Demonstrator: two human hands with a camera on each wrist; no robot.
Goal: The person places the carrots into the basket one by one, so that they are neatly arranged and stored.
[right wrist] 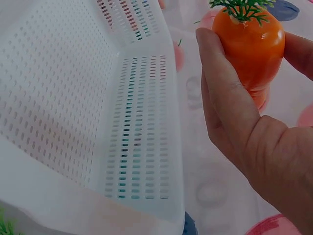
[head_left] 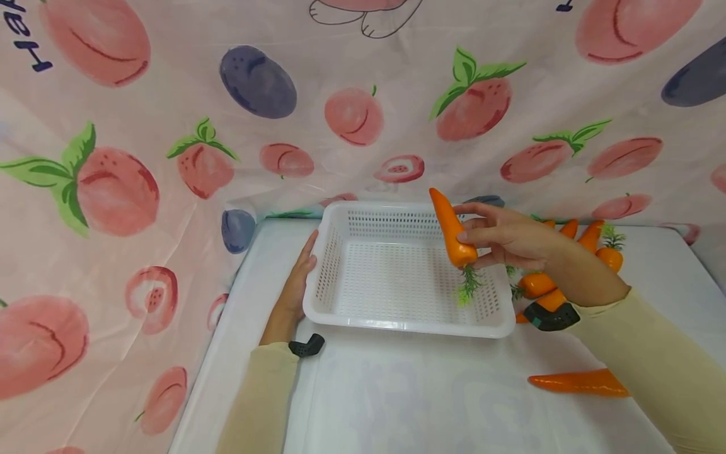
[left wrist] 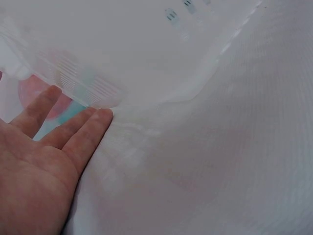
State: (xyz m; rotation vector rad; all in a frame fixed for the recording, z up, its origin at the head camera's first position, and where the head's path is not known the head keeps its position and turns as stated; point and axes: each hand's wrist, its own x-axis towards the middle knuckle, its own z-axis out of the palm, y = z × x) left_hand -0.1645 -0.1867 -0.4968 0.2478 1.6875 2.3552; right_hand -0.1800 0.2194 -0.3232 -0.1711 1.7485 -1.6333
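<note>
In the head view, an orange carrot (head_left: 450,228) with a green leafy top is pinched between the thumb and fingers of my right hand (head_left: 505,236), above the right part of a white plastic basket (head_left: 408,325). Its tip points up and away, its leaves hang toward me. The right wrist view shows the carrot (right wrist: 250,54) from its leafy end, with the thumb on one side. My left hand (head_left: 295,284) rests along the basket's left side; in the left wrist view the left hand (left wrist: 49,161) has straight fingers against the basket wall. The basket holds nothing.
Several more carrots (head_left: 535,285) lie in a heap right of the basket, partly behind my right forearm. Another carrot (head_left: 578,382) lies nearer me, its thick end hidden by the sleeve. A fruit-print cloth (head_left: 351,75) hangs behind the white table (head_left: 397,397).
</note>
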